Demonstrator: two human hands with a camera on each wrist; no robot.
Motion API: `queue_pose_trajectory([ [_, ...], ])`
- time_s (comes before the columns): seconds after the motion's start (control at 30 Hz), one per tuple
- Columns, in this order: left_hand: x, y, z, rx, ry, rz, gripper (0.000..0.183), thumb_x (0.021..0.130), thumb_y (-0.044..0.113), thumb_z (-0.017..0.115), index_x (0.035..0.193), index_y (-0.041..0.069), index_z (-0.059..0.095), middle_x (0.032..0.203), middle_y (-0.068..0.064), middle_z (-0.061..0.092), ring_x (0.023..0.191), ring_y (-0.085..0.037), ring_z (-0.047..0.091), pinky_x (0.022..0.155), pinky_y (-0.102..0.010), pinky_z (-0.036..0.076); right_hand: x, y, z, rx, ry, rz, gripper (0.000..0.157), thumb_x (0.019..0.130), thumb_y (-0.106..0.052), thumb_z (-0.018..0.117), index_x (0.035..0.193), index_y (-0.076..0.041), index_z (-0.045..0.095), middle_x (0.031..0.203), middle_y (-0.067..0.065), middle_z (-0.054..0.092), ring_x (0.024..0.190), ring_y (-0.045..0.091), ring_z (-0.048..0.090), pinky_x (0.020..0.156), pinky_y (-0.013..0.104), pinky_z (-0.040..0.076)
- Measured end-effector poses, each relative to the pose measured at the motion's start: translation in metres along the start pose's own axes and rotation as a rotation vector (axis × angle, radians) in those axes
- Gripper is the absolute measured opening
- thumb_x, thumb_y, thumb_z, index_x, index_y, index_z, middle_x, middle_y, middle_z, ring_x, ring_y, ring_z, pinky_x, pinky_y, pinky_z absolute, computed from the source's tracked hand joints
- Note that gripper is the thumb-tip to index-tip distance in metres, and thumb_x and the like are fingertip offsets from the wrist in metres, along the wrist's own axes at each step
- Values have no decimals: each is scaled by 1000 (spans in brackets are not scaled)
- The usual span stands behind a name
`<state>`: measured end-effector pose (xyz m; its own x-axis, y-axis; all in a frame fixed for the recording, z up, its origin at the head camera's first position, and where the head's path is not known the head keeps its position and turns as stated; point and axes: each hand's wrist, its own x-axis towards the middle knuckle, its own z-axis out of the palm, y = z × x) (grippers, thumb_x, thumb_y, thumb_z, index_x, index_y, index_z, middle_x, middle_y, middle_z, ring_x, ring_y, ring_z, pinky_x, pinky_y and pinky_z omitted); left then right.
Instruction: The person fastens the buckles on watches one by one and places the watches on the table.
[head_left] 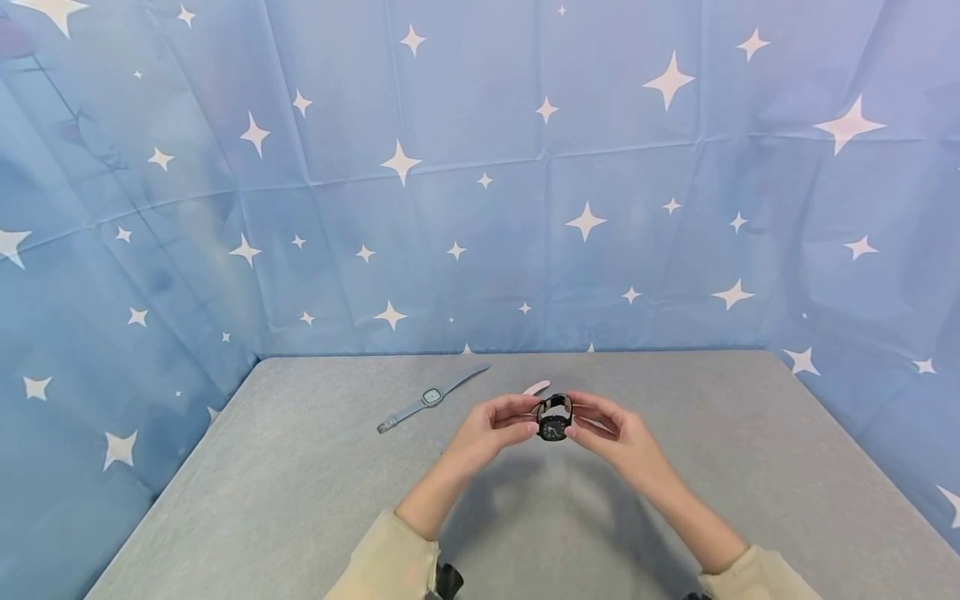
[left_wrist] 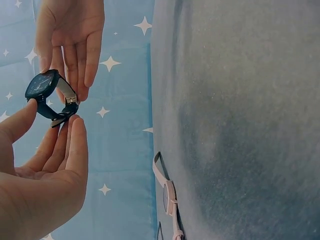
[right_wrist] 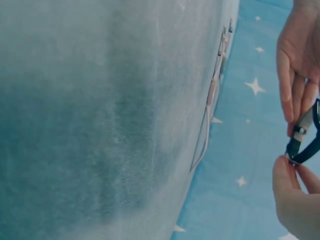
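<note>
A black wristwatch [head_left: 553,428] is held up above the table between both hands, its dial facing the head camera. Its strap is closed into a loop, with a metal buckle visible in the left wrist view. My left hand [head_left: 498,425] grips one side, thumb at the case [left_wrist: 42,84] and fingertips at the strap's far end. On the opposite side, my right hand [head_left: 615,433] pinches it the same way. Behind the hands lies a pink watch [left_wrist: 169,195], mostly hidden in the head view.
A light blue watch [head_left: 431,397] lies stretched out on the grey table [head_left: 262,467], left of the hands. Blue cloth [head_left: 480,225] with white stars hangs along the table's back and sides.
</note>
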<state>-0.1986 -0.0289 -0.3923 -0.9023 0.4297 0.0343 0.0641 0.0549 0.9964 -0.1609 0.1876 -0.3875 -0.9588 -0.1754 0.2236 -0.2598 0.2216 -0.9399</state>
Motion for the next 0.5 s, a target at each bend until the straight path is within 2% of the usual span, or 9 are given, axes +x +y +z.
queue_pose_trajectory([
  [0.23,5,0,2,9,9,18,38,95,9,66,130,-4,60,131,-22,64,120,-30,65,101,-32,52,4,1,-3,14,-5,25,52,95,-9,66,142,7,48,136,33,56,113,-2,63,93,13,50],
  [0.5,8,-1,4,11,41,4,38,94,11,68,130,1,62,132,-18,64,122,-29,64,102,-35,52,5,3,-4,-36,-1,49,52,96,-14,65,143,1,49,139,28,56,105,-14,60,87,14,52],
])
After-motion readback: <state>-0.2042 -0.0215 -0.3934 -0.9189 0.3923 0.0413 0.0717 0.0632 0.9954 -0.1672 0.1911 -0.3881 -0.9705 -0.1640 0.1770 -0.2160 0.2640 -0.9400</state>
